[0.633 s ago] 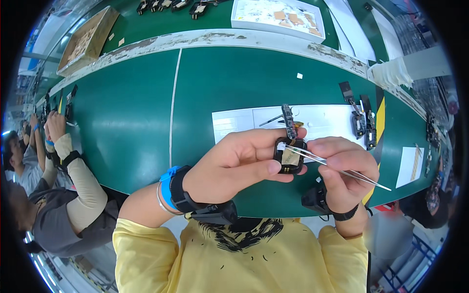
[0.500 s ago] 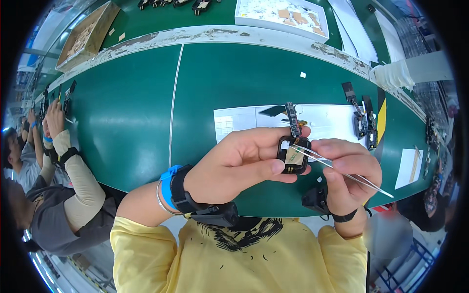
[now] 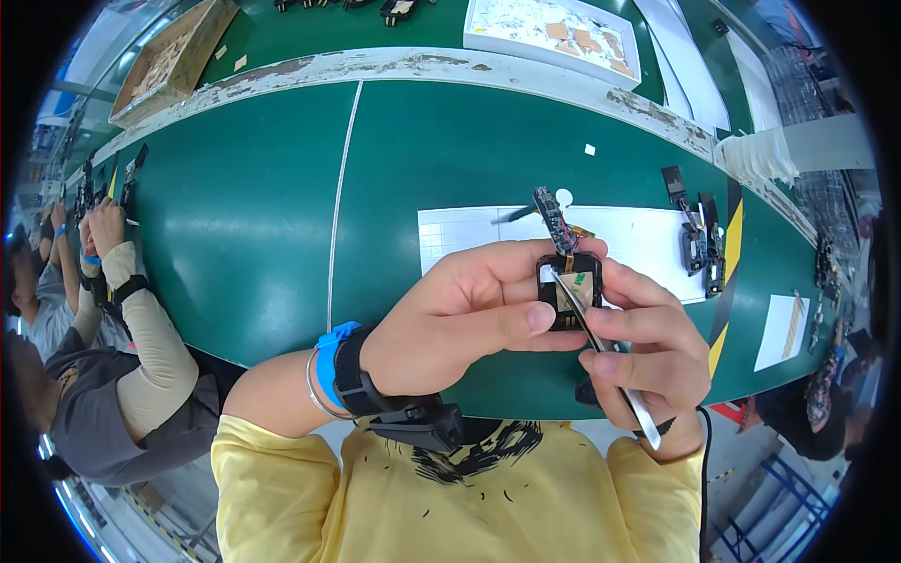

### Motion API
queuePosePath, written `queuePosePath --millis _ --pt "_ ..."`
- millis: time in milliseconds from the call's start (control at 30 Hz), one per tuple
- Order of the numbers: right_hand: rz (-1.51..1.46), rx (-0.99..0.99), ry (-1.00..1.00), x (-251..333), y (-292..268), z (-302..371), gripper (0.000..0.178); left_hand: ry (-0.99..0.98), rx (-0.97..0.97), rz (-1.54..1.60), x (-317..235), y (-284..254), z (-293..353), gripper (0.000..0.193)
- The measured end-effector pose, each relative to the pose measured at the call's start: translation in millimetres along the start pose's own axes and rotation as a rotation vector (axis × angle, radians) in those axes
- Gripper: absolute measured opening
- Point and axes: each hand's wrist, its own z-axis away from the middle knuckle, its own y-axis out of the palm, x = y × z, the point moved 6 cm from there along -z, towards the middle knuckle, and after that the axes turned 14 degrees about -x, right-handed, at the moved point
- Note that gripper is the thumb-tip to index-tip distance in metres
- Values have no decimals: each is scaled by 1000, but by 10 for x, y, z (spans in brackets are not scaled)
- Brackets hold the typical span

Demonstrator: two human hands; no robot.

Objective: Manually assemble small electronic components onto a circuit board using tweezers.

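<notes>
The left hand [image 3: 469, 314] is closed on a small black rounded-square plastic casing [image 3: 588, 293], pinching it between the thumb, along its left and lower edge, and the fingers behind it. The casing lies at that hand's fingertips, open side up, just left of the right hand's curled fingers. Inside it are a tan patch [image 3: 568, 291] and, at the upper left, a small white piece [image 3: 547, 274]. A narrow dark circuit strip [image 3: 554, 218] stands out from its upper edge. The right hand [image 3: 652, 342] is clamped on slim silver metal tweezers [image 3: 641, 411], their tips at the white piece. Beyond the hands, a white paper sheet [image 3: 638, 246] lies on the green table [image 3: 244, 216], with two black devices [image 3: 694, 249] at its right end.
</notes>
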Motion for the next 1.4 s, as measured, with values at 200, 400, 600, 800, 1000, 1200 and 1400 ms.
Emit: queuePosePath --millis 200,400,600,800,1000,1200,1400 --pt "27 -12 -23 11 -25 5 19 -52 -14 -10 44 -9 -10 51" --pt "6 -96 44 -19 -63 12 19 -50 -17 -27 55 -10 -16 52" --pt "-13 -41 36 -87 -85 30 20 -48 -30 -22 67 -21 -6 47" --pt "-635 -329 453 -315 -207 -14 13 -54 -31 -50 25 -49 -7 43" --pt "-717 -357 452 -546 -380 -92 11 -134 -69 -196 10 -27 -5 43" --pt "53 -14 324 -360 -72 -189 25 -98 -131 -297 24 -21 -4 35" --pt "145 40 192 -261 -61 -170 25 -30 -137 -297 47 -110 42 28"
